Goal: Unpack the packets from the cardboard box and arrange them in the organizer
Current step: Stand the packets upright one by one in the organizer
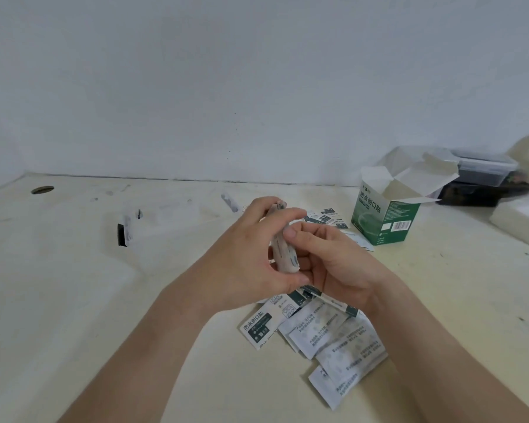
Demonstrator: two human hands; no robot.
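Both hands meet above the table's middle around a stack of white packets [283, 248] held on edge. My left hand [251, 257] grips the stack from the left, thumb below and fingers over its top. My right hand [327, 264] pinches the stack from the right with thumb and fingers. Several loose white and green packets [315, 331] lie spread on the table beneath the hands, and more packets [327, 216] lie behind them. The green and white cardboard box [385, 215] stands open at the right. A clear plastic organizer [171, 221] lies to the left, hard to make out.
A clear lidded container [483, 169] on dark items sits at the far right by the wall. White foam blocks [516, 221] lie at the right edge. A round hole [42, 189] is in the table's far left corner. The wall closes the back.
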